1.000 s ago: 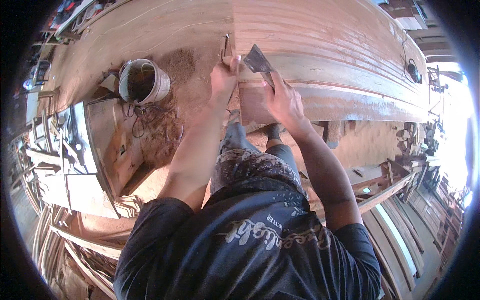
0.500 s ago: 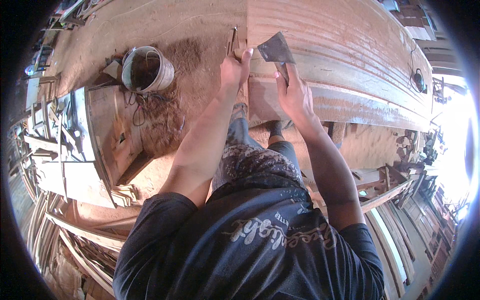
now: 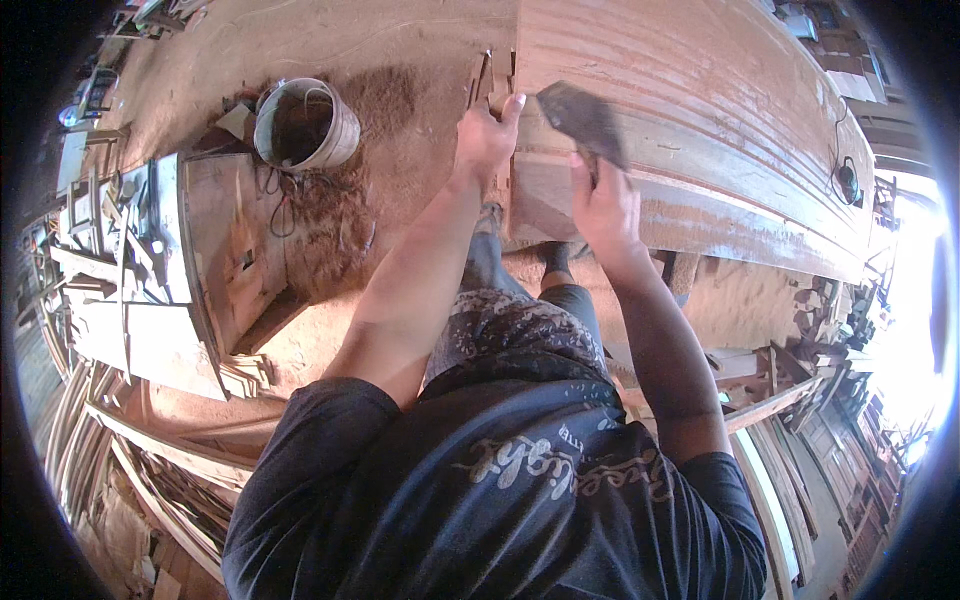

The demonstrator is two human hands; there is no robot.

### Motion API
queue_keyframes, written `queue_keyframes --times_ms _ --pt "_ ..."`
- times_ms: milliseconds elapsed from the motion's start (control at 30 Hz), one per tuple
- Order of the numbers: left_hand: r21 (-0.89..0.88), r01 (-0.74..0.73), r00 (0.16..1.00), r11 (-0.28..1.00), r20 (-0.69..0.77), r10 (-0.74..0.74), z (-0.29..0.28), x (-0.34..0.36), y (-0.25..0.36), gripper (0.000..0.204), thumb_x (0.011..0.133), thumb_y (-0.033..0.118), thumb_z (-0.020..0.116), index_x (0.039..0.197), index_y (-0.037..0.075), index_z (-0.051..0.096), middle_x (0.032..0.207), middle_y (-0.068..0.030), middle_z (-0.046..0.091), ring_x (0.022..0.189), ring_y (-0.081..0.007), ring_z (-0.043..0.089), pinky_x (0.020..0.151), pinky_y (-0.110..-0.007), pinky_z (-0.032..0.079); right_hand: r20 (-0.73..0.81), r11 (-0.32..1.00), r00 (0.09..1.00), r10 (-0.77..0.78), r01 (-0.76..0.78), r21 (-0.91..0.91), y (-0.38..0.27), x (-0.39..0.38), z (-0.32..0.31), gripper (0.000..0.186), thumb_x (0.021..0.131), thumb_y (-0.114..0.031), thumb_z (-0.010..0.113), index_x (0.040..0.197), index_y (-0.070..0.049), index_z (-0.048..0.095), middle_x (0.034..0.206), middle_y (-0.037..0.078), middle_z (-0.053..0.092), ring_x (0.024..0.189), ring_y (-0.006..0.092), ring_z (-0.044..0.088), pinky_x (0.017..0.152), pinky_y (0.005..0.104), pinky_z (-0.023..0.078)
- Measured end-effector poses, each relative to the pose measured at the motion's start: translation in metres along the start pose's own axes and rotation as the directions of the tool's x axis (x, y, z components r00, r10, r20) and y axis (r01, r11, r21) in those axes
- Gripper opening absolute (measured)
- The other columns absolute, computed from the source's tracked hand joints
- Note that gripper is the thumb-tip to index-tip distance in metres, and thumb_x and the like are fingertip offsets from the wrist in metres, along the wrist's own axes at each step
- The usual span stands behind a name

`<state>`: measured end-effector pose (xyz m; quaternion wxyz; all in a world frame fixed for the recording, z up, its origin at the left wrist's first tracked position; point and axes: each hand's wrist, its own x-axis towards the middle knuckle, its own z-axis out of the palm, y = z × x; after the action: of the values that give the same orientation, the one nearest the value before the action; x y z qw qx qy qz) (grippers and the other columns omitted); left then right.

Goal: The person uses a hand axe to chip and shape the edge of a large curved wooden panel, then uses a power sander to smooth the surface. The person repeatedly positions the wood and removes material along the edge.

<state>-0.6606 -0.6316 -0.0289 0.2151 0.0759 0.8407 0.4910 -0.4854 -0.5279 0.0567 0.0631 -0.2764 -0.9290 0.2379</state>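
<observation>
My right hand (image 3: 610, 215) is closed round the handle of a hatchet (image 3: 583, 118). Its dark, wide head is smeared by motion above the bench. To its left, my left hand (image 3: 486, 140) wraps round a narrow wooden piece (image 3: 497, 98) at the left end of the bench, thumb pointing up. A slim dark strip (image 3: 485, 70) stands out beyond the fingers. My palm hides most of the wooden piece, so its kind is unclear. The hatchet head is to the right of my left thumb, apart from it.
A large plank-topped wooden bench (image 3: 700, 120) fills the upper right. A whitish bucket (image 3: 340, 135) stands on the dusty floor (image 3: 420, 50) at the left, with cords beside it. A wooden box (image 3: 235, 240) and stacked strips (image 3: 160, 465) lie further left. A corded dark device (image 3: 847, 180) rests at the bench's far right.
The hatchet has swung, its head now blurred and tilted differently, a little lower and further right in the picture. My left hand keeps its grip. The whole view has shifted slightly.
</observation>
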Motion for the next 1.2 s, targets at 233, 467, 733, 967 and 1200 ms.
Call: queue_keyframes --times_ms 233,467,733,967,1200 --pt "0.131 0.069 0.995 0.989 0.063 -0.078 -0.001 0.006 0.003 0.072 0.098 0.060 0.069 0.108 -0.012 0.074 0.099 -0.0354 0.075 0.104 -0.0463 0.076 0.087 -0.050 0.058 -0.046 0.993 0.996 0.078 -0.074 0.093 0.008 0.009 0.014 0.036 0.110 -0.037 0.055 0.133 -0.009 0.056 0.112 0.032 0.073 0.099 0.0545 0.070 0.084 0.0621 0.056" --pt "0.027 -0.024 0.998 0.999 0.059 0.022 0.005 0.016 -0.019 0.077 0.096 0.067 0.069 0.111 -0.008 0.075 0.105 -0.0322 0.077 0.109 -0.0441 0.076 0.090 -0.050 0.058 0.127 0.983 0.974 0.186 -0.183 -0.035 0.016 0.012 0.014 0.044 0.110 -0.041 0.055 0.135 -0.005 0.057 0.111 0.033 0.073 0.097 0.0556 0.070 0.085 0.0635 0.055" --pt "0.147 0.051 0.996 0.988 0.065 -0.061 -0.001 0.013 -0.005 0.079 0.096 0.068 0.067 0.118 -0.008 0.074 0.114 -0.0325 0.075 0.118 -0.0463 0.071 0.102 -0.050 0.056 0.050 0.985 0.984 0.170 -0.172 0.025 0.049 -0.052 -0.001 0.046 0.109 -0.044 0.057 0.134 -0.005 0.058 0.110 0.031 0.073 0.100 0.0537 0.070 0.084 0.0615 0.056" --pt "0.136 -0.094 0.995 0.986 0.057 0.087 0.012 0.036 -0.052 0.077 0.098 0.067 0.063 0.115 -0.007 0.076 0.111 -0.0379 0.073 0.114 -0.0484 0.072 0.096 -0.053 0.057 0.184 0.986 0.970 0.161 -0.167 0.014 0.050 -0.080 -0.028 0.047 0.106 -0.043 0.064 0.137 -0.007 0.061 0.115 0.024 0.075 0.106 0.0452 0.073 0.087 0.0555 0.059" --pt "0.130 -0.221 0.975 0.967 -0.003 0.223 0.016 0.027 -0.043 0.066 0.101 0.055 0.070 0.118 -0.008 0.067 0.106 -0.0318 0.073 0.105 -0.0444 0.071 0.094 -0.050 0.056 0.136 0.891 0.882 0.450 -0.454 -0.007 0.121 -0.225 -0.041 0.046 0.102 -0.040 0.070 0.133 -0.008 0.064 0.107 0.024 0.076 0.098 0.0469 0.073 0.082 0.0567 0.059"
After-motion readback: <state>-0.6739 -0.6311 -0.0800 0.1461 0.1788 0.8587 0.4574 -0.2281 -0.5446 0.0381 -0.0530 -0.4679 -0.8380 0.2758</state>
